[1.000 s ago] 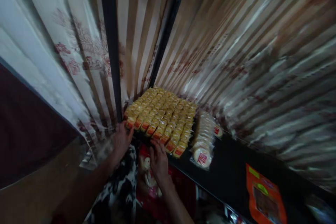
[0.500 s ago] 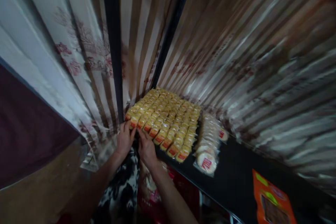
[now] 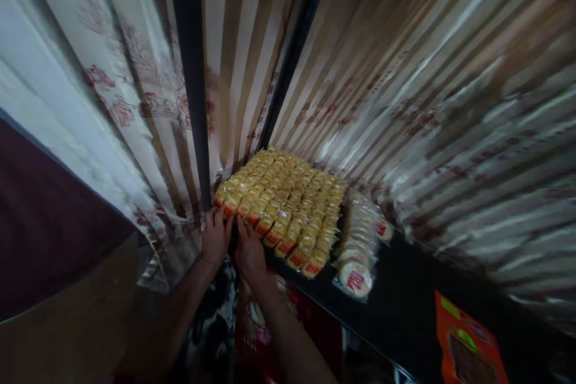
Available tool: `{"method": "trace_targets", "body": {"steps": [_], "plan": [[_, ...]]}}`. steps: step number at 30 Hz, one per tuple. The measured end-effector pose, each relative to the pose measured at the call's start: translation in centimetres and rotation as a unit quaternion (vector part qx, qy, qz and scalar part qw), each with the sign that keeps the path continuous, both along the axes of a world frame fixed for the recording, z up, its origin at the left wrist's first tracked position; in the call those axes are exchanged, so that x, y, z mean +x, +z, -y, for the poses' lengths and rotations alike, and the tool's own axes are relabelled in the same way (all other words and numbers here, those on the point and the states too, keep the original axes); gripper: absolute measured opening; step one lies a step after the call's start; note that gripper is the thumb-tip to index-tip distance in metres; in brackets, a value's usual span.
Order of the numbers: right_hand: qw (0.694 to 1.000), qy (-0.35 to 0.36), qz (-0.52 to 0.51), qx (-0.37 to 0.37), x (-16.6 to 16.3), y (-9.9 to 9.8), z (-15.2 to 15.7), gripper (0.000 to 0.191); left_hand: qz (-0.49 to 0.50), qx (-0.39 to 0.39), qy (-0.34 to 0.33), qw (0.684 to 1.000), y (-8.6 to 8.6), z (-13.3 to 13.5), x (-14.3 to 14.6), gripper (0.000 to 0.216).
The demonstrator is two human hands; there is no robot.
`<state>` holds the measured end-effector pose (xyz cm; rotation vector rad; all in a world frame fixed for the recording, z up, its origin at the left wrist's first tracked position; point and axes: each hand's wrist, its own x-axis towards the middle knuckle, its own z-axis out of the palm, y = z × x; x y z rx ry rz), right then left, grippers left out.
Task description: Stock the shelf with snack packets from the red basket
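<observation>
A block of several yellow snack packets with red labels lies in rows on a dark shelf, pushed into a corner. My left hand rests at the block's near left corner, fingers raised against the front packets. My right hand is close beside it, fingertips touching the front row. Both hands have their fingers stretched toward the packets. I see nothing gripped in either hand.
A row of pale round packets lies right of the yellow block. An orange packet sits on the shelf at lower right. Corrugated sheet walls and a dark post close in the corner. A red bag hangs below.
My right hand has moved left along the front row, from the block's middle to beside my left hand. My left hand has stayed at the left corner.
</observation>
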<state>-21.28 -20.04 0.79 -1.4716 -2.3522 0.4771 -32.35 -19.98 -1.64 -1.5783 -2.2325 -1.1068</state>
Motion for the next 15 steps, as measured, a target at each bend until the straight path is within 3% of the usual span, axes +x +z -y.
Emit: {"method": "trace_targets", "body": {"steps": [9, 15], "plan": [[1.0, -0.004, -0.01, -0.015, -0.2, -0.2, 0.2, 0.061, 0.005, 0.001, -0.054, 0.999, -1.4, -0.2, -0.4, 0.039], [0.999, 0.0, -0.042, 0.002, 0.0, -0.6, 0.1, 0.061, 0.005, 0.012, -0.009, 1.0, -0.6, 0.2, 0.0, 0.046]]}}
